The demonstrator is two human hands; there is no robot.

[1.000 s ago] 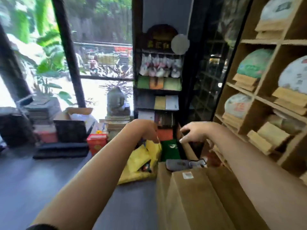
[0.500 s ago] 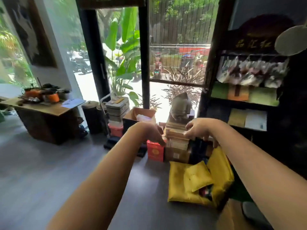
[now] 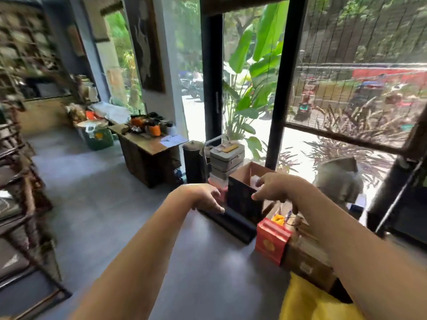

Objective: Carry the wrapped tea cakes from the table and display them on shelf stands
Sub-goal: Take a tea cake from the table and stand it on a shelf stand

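No wrapped tea cakes can be made out; the wooden bench (image 3: 147, 144) by the glass door holds only blurred orange and dark pots, so their orientation cannot be told. Left hand (image 3: 203, 198) and right hand (image 3: 275, 188) hang forward, fingers loosely curled, holding nothing. Beneath them: open cardboard box (image 3: 245, 195), glossy red carton (image 3: 272, 241), yellow fabric (image 3: 314, 301), grey floor (image 3: 97, 204).

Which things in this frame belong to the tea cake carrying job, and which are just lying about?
Job:
left hand, empty, fingers loosely curled
right hand, empty, fingers loosely curled
wooden table across the room; no wrapped tea cakes can be made out

Lying about:
open cardboard box
red box
yellow bag
stacked grey cases
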